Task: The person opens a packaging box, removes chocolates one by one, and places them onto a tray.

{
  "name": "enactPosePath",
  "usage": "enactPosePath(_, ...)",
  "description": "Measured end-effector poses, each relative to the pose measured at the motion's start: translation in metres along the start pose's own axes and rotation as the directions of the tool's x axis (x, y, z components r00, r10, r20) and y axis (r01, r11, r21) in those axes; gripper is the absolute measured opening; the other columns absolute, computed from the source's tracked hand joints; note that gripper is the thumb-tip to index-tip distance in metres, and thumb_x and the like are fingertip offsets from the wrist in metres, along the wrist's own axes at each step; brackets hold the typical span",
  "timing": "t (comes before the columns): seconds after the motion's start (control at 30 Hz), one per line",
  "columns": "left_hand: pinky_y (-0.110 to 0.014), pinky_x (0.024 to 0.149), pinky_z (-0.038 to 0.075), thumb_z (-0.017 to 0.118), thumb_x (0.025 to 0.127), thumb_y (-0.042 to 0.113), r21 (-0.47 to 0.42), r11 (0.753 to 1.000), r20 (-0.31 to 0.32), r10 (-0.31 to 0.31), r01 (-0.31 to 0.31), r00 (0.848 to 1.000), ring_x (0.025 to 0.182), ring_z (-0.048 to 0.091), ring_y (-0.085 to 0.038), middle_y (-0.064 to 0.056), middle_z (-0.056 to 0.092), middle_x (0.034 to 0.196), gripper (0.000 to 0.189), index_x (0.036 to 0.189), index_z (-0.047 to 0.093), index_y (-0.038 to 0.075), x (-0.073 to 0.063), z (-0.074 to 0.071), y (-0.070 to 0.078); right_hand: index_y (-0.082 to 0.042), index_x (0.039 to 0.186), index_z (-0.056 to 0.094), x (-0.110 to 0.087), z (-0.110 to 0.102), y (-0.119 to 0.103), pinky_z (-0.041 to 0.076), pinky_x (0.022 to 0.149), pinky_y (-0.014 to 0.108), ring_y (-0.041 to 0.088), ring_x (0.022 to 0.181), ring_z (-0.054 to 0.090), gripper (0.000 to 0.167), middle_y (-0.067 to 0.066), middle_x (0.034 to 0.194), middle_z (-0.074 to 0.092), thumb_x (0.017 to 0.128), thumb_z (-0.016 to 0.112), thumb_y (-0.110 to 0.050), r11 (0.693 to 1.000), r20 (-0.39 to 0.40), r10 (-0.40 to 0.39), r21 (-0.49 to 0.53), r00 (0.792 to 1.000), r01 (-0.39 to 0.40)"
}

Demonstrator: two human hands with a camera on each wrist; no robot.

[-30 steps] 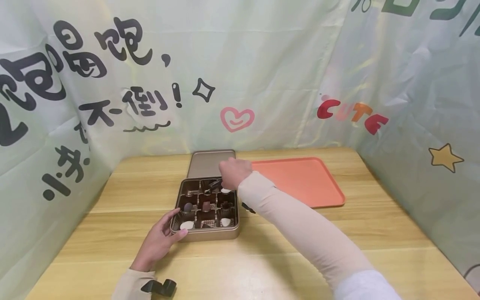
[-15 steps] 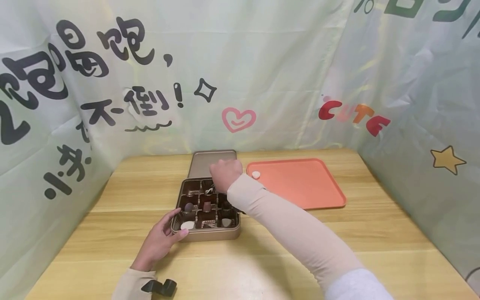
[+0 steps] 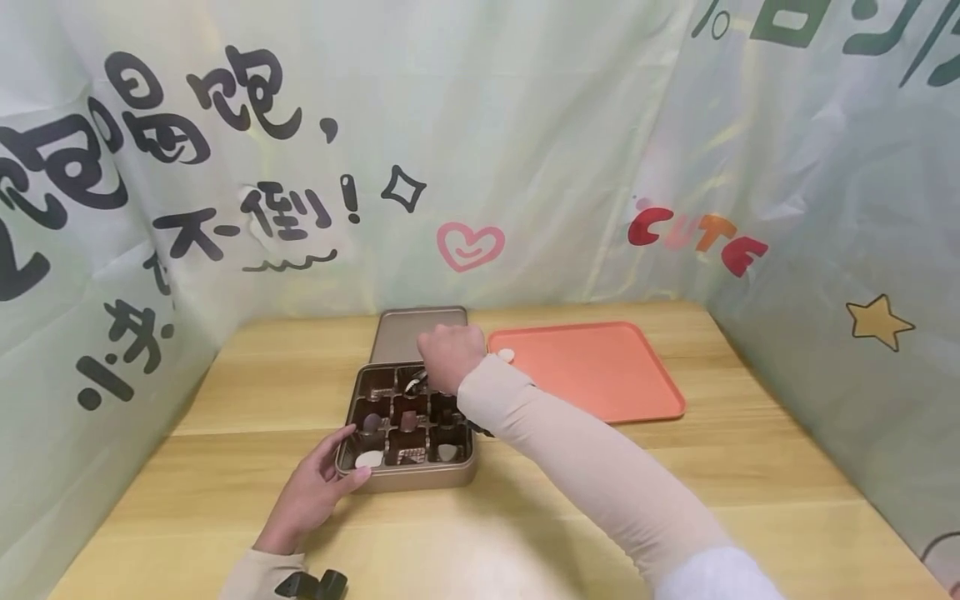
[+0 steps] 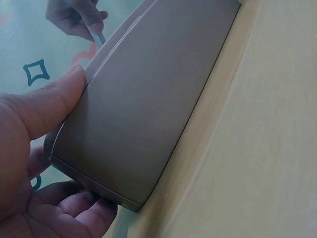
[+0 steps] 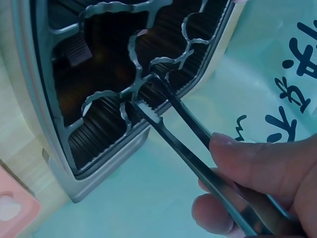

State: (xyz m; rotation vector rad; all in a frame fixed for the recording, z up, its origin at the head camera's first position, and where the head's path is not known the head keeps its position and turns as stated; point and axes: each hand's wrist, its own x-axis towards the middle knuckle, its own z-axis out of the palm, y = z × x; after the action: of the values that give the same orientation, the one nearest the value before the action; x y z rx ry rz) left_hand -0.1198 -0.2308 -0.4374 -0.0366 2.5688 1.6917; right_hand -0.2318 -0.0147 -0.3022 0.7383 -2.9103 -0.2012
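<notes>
A brown tin box (image 3: 420,478) with a dark divided insert stands on the table. My left hand (image 3: 311,492) grips its near left corner, the thumb on the front rim and the fingers round the side. In my right hand (image 3: 452,357) is a pair of metal tweezers (image 5: 184,155), pinched between thumb and fingers. Their tips are apart over the back middle compartment; whether a piece lies under them is unclear. Other compartments hold a purple ball (image 3: 371,422), a reddish-brown block (image 3: 408,420), a white piece (image 3: 369,459) and a greyish piece (image 3: 447,452). My hand hides the back right compartment.
Behind the box lies a flat brown lid (image 3: 397,333). An orange tray (image 3: 592,367) is to the right, with a small white round piece (image 3: 506,356) at its left corner. A printed cloth (image 3: 555,167) hangs round the wooden table (image 3: 255,400).
My right hand has shifted left with the tweezers, from the back right compartment to the back middle one. This uncovers the white piece on the tray. The left hand keeps its hold.
</notes>
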Motion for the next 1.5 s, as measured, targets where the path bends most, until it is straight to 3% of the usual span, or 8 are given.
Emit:
enactPosePath(0.2, -0.044, 0.095, 0.052, 0.076, 0.084, 0.034, 0.027, 1.0, -0.011, 0.014, -0.013, 1.0, 0.124, 0.05, -0.04, -0.028, 0.042, 0.144, 0.079, 0.15, 0.035, 0.019, 0.001, 0.001, 0.002, -0.02, 0.088, 0.071, -0.001, -0.005, 0.005, 0.05, 0.047, 0.035, 0.018, 0.063, 0.06, 0.01, 0.0, 0.079, 0.066, 0.078, 0.075, -0.016, 1.0, 0.004, 0.021, 0.014, 1.0, -0.021)
enactPosePath(0.63, -0.045, 0.103, 0.045, 0.076, 0.084, 0.03, -0.002, 1.0, -0.001, 0.01, -0.01, 1.0, 0.129, 0.046, -0.039, -0.028, 0.04, 0.144, 0.08, 0.15, 0.034, 0.015, 0.003, 0.0, 0.003, -0.017, 0.087, 0.069, -0.005, -0.007, 0.021, 0.049, 0.046, 0.033, 0.013, 0.057, 0.056, 0.008, -0.003, 0.069, 0.06, 0.079, 0.07, -0.013, 0.997, 0.02, 0.014, 0.074, 1.0, -0.015)
enactPosePath(0.83, -0.036, 0.092, 0.054, 0.077, 0.083, 0.03, -0.006, 1.0, -0.005, -0.005, 0.005, 1.0, 0.124, 0.051, -0.038, -0.027, 0.044, 0.142, 0.079, 0.149, 0.036, 0.017, 0.002, 0.001, 0.002, -0.017, 0.079, 0.064, -0.006, -0.003, 0.023, 0.048, 0.046, 0.034, 0.013, 0.057, 0.053, 0.008, -0.003, 0.067, 0.059, 0.078, 0.068, -0.011, 0.994, 0.028, 0.035, 0.105, 0.999, -0.038)
enactPosePath(0.87, -0.034, 0.084, 0.056, 0.077, 0.083, 0.03, 0.006, 1.0, -0.005, -0.005, 0.005, 1.0, 0.116, 0.057, -0.037, -0.027, 0.051, 0.134, 0.079, 0.149, 0.035, 0.018, 0.001, 0.001, 0.002, -0.018, 0.077, 0.063, -0.007, -0.003, 0.023, 0.047, 0.045, 0.034, 0.013, 0.056, 0.052, 0.009, -0.003, 0.066, 0.059, 0.078, 0.068, -0.011, 0.993, 0.027, 0.041, 0.108, 0.999, -0.043)
enactPosePath(1.1, -0.042, 0.099, 0.049, 0.076, 0.084, 0.028, 0.009, 1.0, -0.003, -0.027, 0.027, 1.0, 0.128, 0.047, -0.04, -0.027, 0.04, 0.145, 0.078, 0.15, 0.035, 0.017, -0.007, 0.001, -0.002, -0.017, 0.07, 0.058, -0.011, 0.001, 0.022, 0.042, 0.041, 0.031, 0.012, 0.052, 0.043, 0.017, -0.002, 0.064, 0.055, 0.081, 0.071, -0.018, 0.992, 0.044, 0.027, 0.121, 0.999, -0.032)
enactPosePath(1.17, -0.036, 0.089, 0.054, 0.076, 0.084, 0.029, -0.003, 1.0, -0.006, -0.026, 0.026, 1.0, 0.122, 0.052, -0.038, -0.026, 0.044, 0.143, 0.078, 0.149, 0.035, 0.019, -0.006, 0.001, -0.002, -0.017, 0.068, 0.056, -0.012, -0.002, 0.024, 0.041, 0.04, 0.032, 0.012, 0.052, 0.04, 0.019, -0.002, 0.063, 0.053, 0.081, 0.07, -0.017, 0.992, 0.026, 0.032, 0.123, 0.999, -0.035)
enactPosePath(1.33, -0.023, 0.075, 0.053, 0.076, 0.085, 0.028, -0.015, 1.0, -0.008, -0.014, 0.014, 1.0, 0.115, 0.057, -0.037, -0.026, 0.048, 0.139, 0.077, 0.149, 0.035, 0.018, -0.002, 0.001, 0.0, -0.018, 0.062, 0.05, -0.012, -0.01, 0.032, 0.042, 0.042, 0.032, 0.011, 0.052, 0.039, 0.026, -0.003, 0.059, 0.049, 0.081, 0.069, -0.017, 0.992, 0.015, 0.033, 0.125, 0.999, -0.035)
enactPosePath(1.5, -0.03, 0.08, 0.056, 0.077, 0.083, 0.029, -0.011, 1.0, -0.014, -0.015, 0.015, 1.0, 0.12, 0.054, -0.037, -0.026, 0.044, 0.143, 0.078, 0.149, 0.037, 0.019, -0.002, 0.001, -0.001, -0.019, 0.064, 0.053, -0.013, -0.014, 0.038, 0.047, 0.048, 0.035, 0.012, 0.056, 0.047, 0.024, -0.004, 0.064, 0.056, 0.081, 0.072, -0.02, 0.987, 0.027, 0.042, 0.152, 0.999, -0.046)
